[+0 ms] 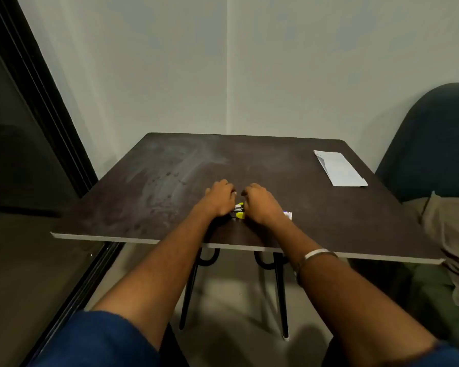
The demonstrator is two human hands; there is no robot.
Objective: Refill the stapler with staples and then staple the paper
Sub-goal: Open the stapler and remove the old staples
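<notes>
A dark brown table (170, 165) is seen from above, set into the corner of two pale walls, and both bare forearms are stretched out over its near edge. The left hand (219, 198) and the right hand (260, 203) are brought close together near the middle of the tabletop, knuckles up and fingers curled downward, with only a narrow gap left between them. In that gap a small stapler (238, 211) is visible, of which a yellow end and a strip of silver metal can be made out; it lies on the table just inside the near edge. Both hands are placed against it, one on each side, but whether the fingers are actually closed round it cannot be told, since the fingertips are hidden behind the backs of the hands. Just beside the right hand, on its outer side, a corner of a small white box with blue print (288, 214) is exposed; its contents cannot be read. A folded white paper (339, 168) is laid flat near the far right corner of the table, well apart from the hands. A pale metal bangle (319, 254) is worn on the right forearm. A dark blue chair (435, 133) is stood beyond the right edge of the table.
</notes>
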